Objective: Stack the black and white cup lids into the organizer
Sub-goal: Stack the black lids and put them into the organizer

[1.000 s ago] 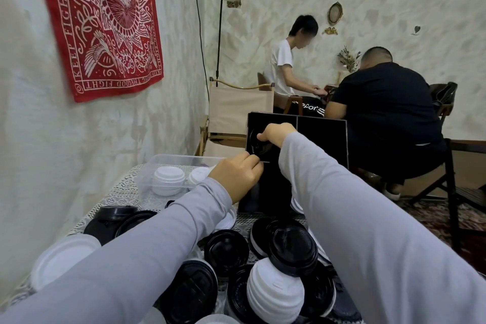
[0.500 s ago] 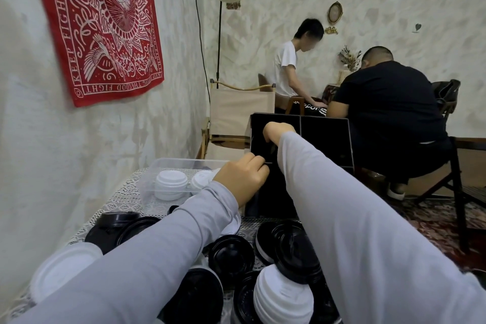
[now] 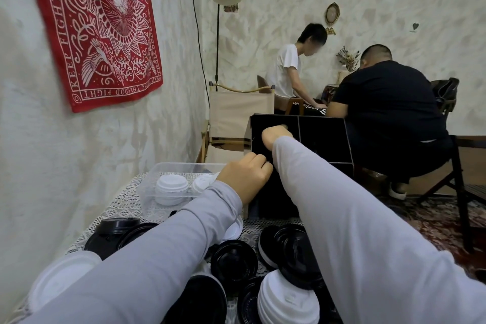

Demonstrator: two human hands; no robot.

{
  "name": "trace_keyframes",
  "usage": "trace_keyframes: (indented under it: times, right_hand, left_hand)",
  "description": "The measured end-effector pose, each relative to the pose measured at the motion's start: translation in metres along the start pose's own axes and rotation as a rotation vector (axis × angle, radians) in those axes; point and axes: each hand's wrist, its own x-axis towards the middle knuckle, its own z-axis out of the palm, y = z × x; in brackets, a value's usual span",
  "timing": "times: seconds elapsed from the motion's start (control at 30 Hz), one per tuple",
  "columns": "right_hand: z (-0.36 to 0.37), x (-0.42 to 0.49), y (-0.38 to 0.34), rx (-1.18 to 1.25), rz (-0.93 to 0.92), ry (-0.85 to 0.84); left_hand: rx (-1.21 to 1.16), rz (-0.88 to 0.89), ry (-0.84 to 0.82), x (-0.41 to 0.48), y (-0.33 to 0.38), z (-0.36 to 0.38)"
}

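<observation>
The black organizer (image 3: pixel 323 139) stands at centre frame. The right hand (image 3: pixel 276 135) has pushed further into its upper-left compartment, and the black lid seen at that opening a second ago is now out of sight, so it is probably being seated inside. The fingers are hidden by the wrist, so I cannot tell their grip. The left hand (image 3: pixel 244 176) stays curled at the organizer's front edge. A dark sliver shows at its fingertips, but whether it holds anything is unclear. Loose black lids (image 3: pixel 234 263) and white lids (image 3: pixel 286 300) crowd the lower frame, partly covered by sleeves. More lie in the clear tub (image 3: pixel 168 168) at centre left.
</observation>
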Motion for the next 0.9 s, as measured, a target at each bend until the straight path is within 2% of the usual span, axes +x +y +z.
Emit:
trace_keyframes:
  times: [0.13,0.23,0.4,0.53,0.6,0.7,0.8,0.9]
  right_hand:
    - [0.006,0.005,0.003,0.030,-0.019,0.001]
    - [0.005,-0.002,0.001,-0.040,-0.019,-0.052]
    - [0.011,-0.003,0.003,-0.205,-0.080,-0.041]
    - [0.011,-0.007,0.003,-0.199,-0.075,-0.015]
    - [0.010,-0.012,0.003,-0.266,-0.126,0.008]
    - [0.003,-0.021,0.003,-0.508,-0.192,-0.004]
    - [0.004,-0.016,0.010,-0.501,-0.173,-0.009]
    - [0.001,-0.020,0.007,-0.605,-0.210,-0.008]
  left_hand:
    - [-0.016,-0.016,-0.007,0.002,0.001,-0.001]
    - [-0.001,-0.025,-0.019,0.003,0.001,-0.002]
    - [0.035,-0.019,-0.017,0.004,0.002,-0.003]
    - [0.061,0.021,-0.013,0.005,0.001,-0.003]
    - [0.077,0.038,-0.013,0.005,0.000,-0.004]
    - [0.095,0.049,-0.012,0.005,0.000,-0.002]
    - [0.115,0.051,-0.013,0.004,0.000,0.000]
    - [0.126,0.057,-0.018,0.004,-0.001,0.001]
